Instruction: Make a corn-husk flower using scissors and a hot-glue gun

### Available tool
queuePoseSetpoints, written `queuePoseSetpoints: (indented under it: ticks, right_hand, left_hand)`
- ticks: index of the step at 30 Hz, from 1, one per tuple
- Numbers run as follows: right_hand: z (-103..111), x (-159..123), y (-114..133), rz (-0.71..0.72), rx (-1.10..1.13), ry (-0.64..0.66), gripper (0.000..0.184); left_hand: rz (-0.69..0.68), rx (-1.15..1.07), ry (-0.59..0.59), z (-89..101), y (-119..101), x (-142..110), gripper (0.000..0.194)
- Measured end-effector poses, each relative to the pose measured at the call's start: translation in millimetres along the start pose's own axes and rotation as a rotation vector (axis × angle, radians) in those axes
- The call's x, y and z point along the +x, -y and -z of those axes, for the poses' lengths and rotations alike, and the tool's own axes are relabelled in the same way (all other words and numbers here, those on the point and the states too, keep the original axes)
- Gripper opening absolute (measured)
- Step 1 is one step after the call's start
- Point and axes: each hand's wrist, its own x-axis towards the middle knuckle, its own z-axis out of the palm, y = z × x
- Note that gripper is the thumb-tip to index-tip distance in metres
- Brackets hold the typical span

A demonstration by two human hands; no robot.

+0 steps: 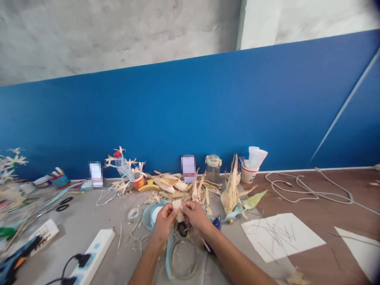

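Observation:
Between my two hands is a small pale piece of dried corn husk (177,204), held up over the table. My left hand (164,221) pinches its left side with thumb and forefinger. On the right side my right hand (192,211) grips it the same way. A roll of light blue ribbon (154,213) lies just left of my left hand, its loose end trailing toward me. Black scissor handles (182,228) show below the husk, the blades hidden. Nearer to me lies a ring of wire (184,259). A heap of dried husks (169,186) spreads behind my hands.
At left are a white power strip (96,249), a glue gun (20,257) and scissors (61,205). A jar (213,168) and paper cup (248,174) stand along the blue partition (190,114). Thin wires lie on white paper (282,235); a white cable (311,192) loops behind.

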Motion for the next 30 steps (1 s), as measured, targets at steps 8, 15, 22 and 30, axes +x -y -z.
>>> queuePoseSetpoints:
  ticks: [8,15,22,30]
  right_hand:
    - [22.8,8.7,7.2,0.017,-0.098,-0.089,0.027]
    - [24.6,0.1,18.8,0.083,-0.369,-0.095,0.021]
    - [14.0,-19.9,30.0,0.125,-0.762,0.132,0.018]
    - [5.1,-28.2,32.6,-0.042,-1.325,0.131,0.034]
  left_hand:
    - [0.007,0.027,-0.087,3.1,-1.8,-0.3,0.031]
    - [-0.004,0.102,-0.138,1.9,-2.6,-1.8,0.027]
    - [-0.056,0.102,-0.163,8.8,9.3,5.0,0.028]
    - [-0.067,0.110,-0.158,5.5,7.9,5.0,0.029]
